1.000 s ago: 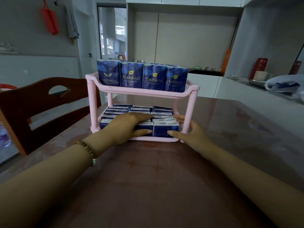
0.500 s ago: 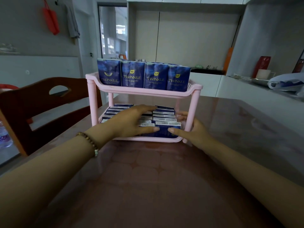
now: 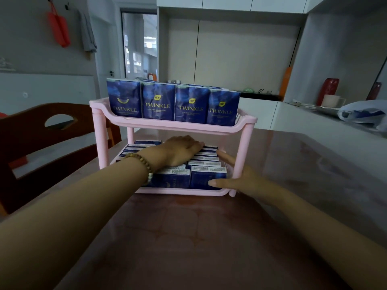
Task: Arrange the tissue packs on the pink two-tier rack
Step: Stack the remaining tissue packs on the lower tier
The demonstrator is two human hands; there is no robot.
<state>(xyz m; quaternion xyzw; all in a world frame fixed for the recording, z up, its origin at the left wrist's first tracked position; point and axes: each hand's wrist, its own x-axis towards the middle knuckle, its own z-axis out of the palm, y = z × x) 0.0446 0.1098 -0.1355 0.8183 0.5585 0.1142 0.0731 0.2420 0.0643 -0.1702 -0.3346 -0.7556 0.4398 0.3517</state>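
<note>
A pink two-tier rack (image 3: 173, 127) stands on a reddish-brown desk (image 3: 188, 237). On its upper tier a row of four blue tissue packs (image 3: 159, 102) stands upright, facing forward. The lower tier holds more packs (image 3: 206, 164) in rows. The left hand (image 3: 180, 151), a beaded bracelet (image 3: 144, 162) on its wrist, lies flat on top of them. The right hand (image 3: 243, 182) is at the tier's right end, its thumb straight across the front-right pack's face and a finger along the packs' right side.

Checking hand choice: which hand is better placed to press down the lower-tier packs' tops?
Probably left: the left hand lies flat atop those packs; the right hand flanks the front-right pack.
</note>
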